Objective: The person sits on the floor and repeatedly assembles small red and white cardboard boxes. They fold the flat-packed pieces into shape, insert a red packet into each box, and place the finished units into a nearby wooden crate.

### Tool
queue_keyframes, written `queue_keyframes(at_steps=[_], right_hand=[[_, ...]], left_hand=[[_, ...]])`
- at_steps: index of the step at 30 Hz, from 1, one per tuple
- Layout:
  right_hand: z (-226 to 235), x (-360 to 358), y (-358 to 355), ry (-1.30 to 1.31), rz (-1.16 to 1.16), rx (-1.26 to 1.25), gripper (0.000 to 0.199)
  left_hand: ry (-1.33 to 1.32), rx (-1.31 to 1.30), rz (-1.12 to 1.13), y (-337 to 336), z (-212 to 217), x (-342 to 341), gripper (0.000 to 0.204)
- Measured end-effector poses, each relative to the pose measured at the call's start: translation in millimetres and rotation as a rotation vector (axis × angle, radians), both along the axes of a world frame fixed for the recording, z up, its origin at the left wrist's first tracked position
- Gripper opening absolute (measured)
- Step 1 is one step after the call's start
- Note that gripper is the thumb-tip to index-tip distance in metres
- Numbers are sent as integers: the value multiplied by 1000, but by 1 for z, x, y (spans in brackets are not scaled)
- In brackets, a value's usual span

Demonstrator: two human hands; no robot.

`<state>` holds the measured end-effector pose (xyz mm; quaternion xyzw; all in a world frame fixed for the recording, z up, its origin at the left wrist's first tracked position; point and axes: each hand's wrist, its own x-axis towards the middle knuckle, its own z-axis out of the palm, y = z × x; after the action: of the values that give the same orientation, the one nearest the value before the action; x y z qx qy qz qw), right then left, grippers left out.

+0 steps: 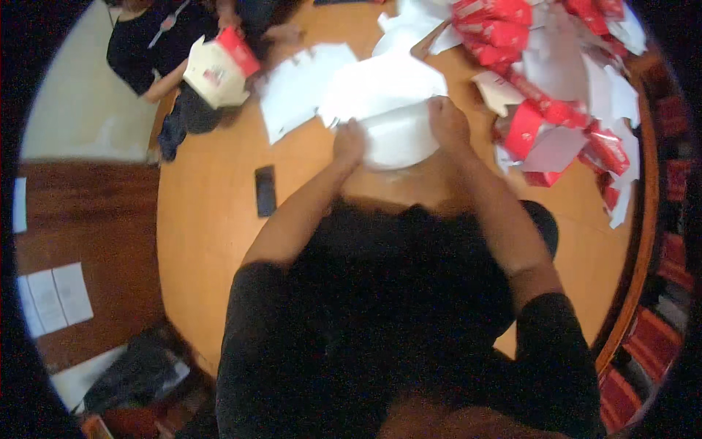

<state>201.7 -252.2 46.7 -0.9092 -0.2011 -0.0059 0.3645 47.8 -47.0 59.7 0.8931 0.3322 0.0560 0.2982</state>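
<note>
Both my hands grip a white cardboard blank (400,139) in front of me, by its two sides. My left hand (349,143) is closed on the left edge, and my right hand (448,123) is closed on the right edge. The near part of the blank curves up between them, while its brighter far part spreads away over the table. Motion blurs the fingers a little. Another white sheet (296,91) with a cut outline lies just left of the blank.
A black phone (265,192) lies on the wooden table (212,190). Red and white cartons (526,132) pile up at the right, below red wrapped packs (493,29). At the far left, a person in black handles a cream and red carton (216,73).
</note>
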Motion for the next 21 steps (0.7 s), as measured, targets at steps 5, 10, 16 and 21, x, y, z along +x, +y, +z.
queue_keyframes(at_steps=[5, 10, 16, 21], right_hand=[[193, 10, -71, -337, -288, 386, 39], [224, 60, -184, -920, -715, -281, 45], [205, 139, -315, -596, -586, -293, 30], [239, 96, -278, -799, -699, 51, 30]], left_hand=[[-406, -178, 61, 7, 93, -40, 26], [-945, 411, -780, -24, 351, -143, 31], [-819, 512, -1513, -100, 434, -185, 36], [-750, 571, -1499, -117, 436, -191, 44]])
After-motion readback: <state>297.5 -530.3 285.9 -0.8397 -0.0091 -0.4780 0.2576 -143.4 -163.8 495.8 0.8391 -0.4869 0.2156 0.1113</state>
